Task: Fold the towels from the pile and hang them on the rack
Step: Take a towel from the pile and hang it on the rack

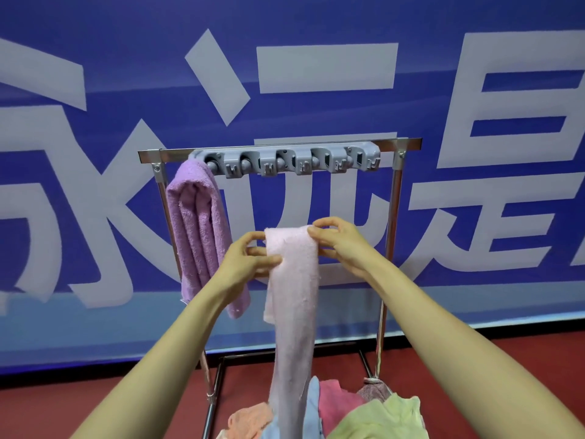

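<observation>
Pinching the pink towel (294, 280) at its top corners, my left hand (250, 259) and right hand (340, 245) hold it between them, rack (402, 143) above; I should keep edges aligned while draping.

A pale pink towel (292, 280) hangs folded lengthwise near the rack (399, 143), purple towel (198, 223) draped there.

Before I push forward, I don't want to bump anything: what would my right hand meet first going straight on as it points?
The pale pink towel that the right hand pinches. Beyond it, likely the purple towel hanging on the rack, though depth is unclear from this view.
</observation>
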Demonstrator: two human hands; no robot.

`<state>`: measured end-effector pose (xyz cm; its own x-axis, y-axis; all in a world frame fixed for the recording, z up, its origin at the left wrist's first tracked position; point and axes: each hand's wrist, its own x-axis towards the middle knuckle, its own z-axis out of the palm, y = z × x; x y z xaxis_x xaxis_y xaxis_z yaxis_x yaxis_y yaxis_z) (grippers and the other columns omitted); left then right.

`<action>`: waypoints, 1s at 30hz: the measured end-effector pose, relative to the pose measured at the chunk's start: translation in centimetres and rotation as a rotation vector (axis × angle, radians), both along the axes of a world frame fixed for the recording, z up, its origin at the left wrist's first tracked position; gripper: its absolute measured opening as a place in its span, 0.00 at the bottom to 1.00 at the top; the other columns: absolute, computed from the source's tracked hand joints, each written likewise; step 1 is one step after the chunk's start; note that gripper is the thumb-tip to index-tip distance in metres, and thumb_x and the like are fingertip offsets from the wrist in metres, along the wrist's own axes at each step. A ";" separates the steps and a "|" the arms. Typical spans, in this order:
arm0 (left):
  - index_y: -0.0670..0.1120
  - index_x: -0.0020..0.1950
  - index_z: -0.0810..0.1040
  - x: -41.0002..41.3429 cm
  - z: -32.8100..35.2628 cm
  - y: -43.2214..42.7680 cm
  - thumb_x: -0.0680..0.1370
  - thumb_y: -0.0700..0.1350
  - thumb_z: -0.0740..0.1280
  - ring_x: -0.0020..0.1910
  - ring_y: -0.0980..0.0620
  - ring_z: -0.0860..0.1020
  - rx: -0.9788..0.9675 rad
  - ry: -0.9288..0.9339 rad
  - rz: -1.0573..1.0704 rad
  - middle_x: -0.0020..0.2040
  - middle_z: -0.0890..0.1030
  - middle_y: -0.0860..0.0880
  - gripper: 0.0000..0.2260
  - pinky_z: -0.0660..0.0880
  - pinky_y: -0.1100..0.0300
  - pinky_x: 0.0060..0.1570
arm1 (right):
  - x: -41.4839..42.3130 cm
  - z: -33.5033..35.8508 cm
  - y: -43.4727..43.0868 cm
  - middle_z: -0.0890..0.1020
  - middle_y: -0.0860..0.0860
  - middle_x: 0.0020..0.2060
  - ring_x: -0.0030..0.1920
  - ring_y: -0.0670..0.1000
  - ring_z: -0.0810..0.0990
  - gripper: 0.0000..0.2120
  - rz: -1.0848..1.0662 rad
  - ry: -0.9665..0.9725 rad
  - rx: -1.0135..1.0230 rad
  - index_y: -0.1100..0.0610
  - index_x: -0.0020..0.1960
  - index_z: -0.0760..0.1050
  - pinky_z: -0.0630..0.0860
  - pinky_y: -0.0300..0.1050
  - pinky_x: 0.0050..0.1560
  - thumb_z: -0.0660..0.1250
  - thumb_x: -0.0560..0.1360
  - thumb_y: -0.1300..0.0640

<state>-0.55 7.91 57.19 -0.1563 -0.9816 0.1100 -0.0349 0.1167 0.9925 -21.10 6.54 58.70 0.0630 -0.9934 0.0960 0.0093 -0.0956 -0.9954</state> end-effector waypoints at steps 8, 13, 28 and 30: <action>0.46 0.51 0.76 -0.3 -0.5 -0.6 0.75 0.35 0.69 0.38 0.54 0.79 0.030 0.339 0.063 0.42 0.81 0.48 0.08 0.77 0.61 0.43 | 0.5 -2.2 0.7 0.81 0.54 0.48 0.42 0.47 0.80 0.12 0.102 -0.120 -0.043 0.59 0.60 0.73 0.77 0.39 0.41 0.67 0.77 0.61; 0.55 0.64 0.75 0.7 -0.8 -0.7 0.72 0.31 0.70 0.57 0.48 0.80 -0.118 0.175 -0.150 0.61 0.79 0.48 0.26 0.78 0.50 0.54 | 0.8 -1.4 0.2 0.79 0.54 0.47 0.42 0.49 0.78 0.10 0.047 -0.323 -0.016 0.59 0.59 0.73 0.78 0.42 0.42 0.64 0.78 0.63; 0.45 0.59 0.77 0.0 -0.1 -0.8 0.76 0.39 0.69 0.39 0.52 0.83 0.162 0.338 -0.082 0.46 0.84 0.47 0.12 0.80 0.60 0.45 | 0.1 -1.4 0.4 0.80 0.54 0.50 0.44 0.48 0.79 0.13 0.050 -0.254 0.017 0.57 0.61 0.75 0.79 0.39 0.41 0.67 0.77 0.62; 0.44 0.59 0.78 0.3 -0.5 -0.8 0.75 0.37 0.69 0.39 0.52 0.82 0.124 0.253 -0.088 0.47 0.82 0.45 0.12 0.80 0.60 0.43 | 0.3 -1.6 0.4 0.81 0.52 0.47 0.42 0.47 0.79 0.12 0.045 -0.218 0.021 0.59 0.60 0.75 0.79 0.39 0.43 0.67 0.77 0.61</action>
<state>-0.28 7.14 56.72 -0.2241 -0.9739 0.0359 0.2200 -0.0147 0.9754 -20.76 6.96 57.09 0.0872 -0.9920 0.0916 0.2280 -0.0696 -0.9712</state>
